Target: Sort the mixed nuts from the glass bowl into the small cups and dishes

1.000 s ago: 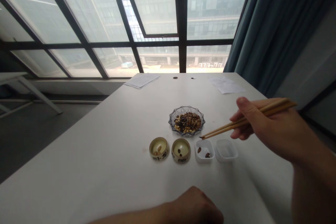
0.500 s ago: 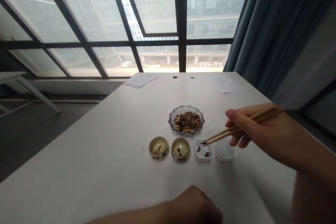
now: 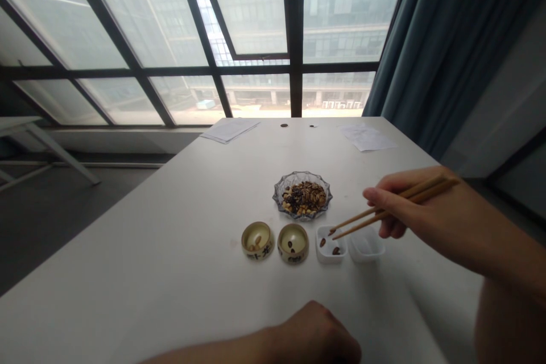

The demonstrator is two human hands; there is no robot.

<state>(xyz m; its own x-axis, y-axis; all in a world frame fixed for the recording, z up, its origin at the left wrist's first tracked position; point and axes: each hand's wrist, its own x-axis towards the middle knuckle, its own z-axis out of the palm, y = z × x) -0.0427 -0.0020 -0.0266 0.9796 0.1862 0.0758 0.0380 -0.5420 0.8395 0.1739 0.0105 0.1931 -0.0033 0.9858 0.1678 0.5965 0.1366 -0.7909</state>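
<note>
Head view: your right hand (image 3: 420, 207) is at the right of the table, fingers curled and closed around a pair of wooden chopsticks (image 3: 354, 219). The sticks angle down and left, and their tips sit over the far left part of a small white square dish (image 3: 330, 260) holding two dark seeds (image 3: 323, 242). The tips are slightly apart; too small to tell if they grip a seed or touch the dish. Just right of that dish is a translucent white square dish (image 3: 365, 253), partly below the chopsticks.

Your left hand (image 3: 315, 338) is at the near edge of the frame, curled into a loose fist on the white table (image 3: 128, 250), nothing visible in it.

Left of the white dish stand two gold-rimmed ceramic cups (image 3: 293, 253) in a row, each with a few seeds inside. A cut-glass dish (image 3: 277, 199) heaped with mixed seeds (image 3: 305, 198) sits just farther back. Sheets of paper (image 3: 230, 129) lie at the far table edge, with another sheet (image 3: 367, 138) far right. Beyond are a large window (image 3: 294, 11) and a dark teal curtain (image 3: 447, 40).
</note>
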